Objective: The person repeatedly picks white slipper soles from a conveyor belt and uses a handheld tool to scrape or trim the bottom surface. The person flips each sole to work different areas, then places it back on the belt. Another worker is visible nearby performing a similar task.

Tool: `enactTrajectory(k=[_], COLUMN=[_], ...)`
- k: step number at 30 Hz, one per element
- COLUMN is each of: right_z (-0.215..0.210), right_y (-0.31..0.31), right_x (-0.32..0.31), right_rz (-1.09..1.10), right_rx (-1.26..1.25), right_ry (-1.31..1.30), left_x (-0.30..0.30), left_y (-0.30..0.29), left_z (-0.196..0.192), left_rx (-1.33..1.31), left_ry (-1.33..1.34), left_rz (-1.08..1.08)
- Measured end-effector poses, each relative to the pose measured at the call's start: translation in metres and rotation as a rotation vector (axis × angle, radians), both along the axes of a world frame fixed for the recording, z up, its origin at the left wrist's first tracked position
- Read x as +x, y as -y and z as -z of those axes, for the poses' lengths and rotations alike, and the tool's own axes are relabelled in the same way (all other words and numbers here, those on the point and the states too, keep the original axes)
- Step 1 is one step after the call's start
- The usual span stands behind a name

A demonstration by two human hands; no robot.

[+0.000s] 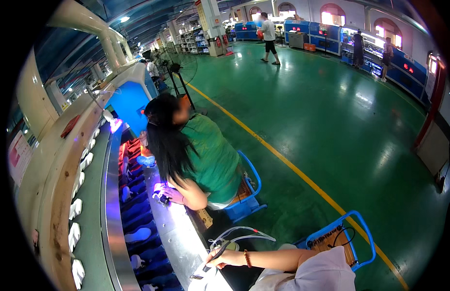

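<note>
My right hand [222, 259], with a beaded bracelet at the wrist, is closed round a slim dark-handled brush [219, 253]. The brush slants down to the left. Its dark tip [196, 277] sits over the brightly lit bench edge, beside a glaring white shape [211, 282] too overexposed to make out. Close behind the hand are pale looped tubes [244, 237] and a greenish container [231, 246], partly covered by the hand. My left hand does not show.
Left of the bench [162, 218] runs a conveyor rack [137, 213] carrying shoe parts; white soles [75, 236] line a shelf beyond. A co-worker in green [210, 150] sits ahead, a hand on a small shoe [160, 193]. A blue-framed chair [366, 240] stands right. Others stand farther off.
</note>
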State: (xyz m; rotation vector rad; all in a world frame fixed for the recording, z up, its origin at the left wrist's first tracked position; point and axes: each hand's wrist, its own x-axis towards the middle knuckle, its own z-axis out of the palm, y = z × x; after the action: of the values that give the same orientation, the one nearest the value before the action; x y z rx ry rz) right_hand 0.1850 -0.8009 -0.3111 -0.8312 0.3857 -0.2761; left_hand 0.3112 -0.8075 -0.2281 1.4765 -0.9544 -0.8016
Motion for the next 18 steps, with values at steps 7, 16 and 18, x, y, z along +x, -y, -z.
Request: enactTrajectory(k=[7, 16, 18], right_z=[0.001, -0.003, -0.007], right_y=[0.017, 0.014, 0.01], right_x=[-0.01, 0.006, 0.011], right_rz=[0.078, 0.011, -0.019], right_rx=[0.017, -0.071, -0.096], right_ry=[-0.002, 0.064, 0.076], left_x=[-0.031, -0.029, -0.024], left_y=[0.107, 0.11, 0.094], left_z=[-0.024, -0.031, -0.031], left_rx=[-0.062, -0.082, -0.096], left_ry=[0.084, 0.071, 0.057], left_rz=[0.108, 0.056, 0.028])
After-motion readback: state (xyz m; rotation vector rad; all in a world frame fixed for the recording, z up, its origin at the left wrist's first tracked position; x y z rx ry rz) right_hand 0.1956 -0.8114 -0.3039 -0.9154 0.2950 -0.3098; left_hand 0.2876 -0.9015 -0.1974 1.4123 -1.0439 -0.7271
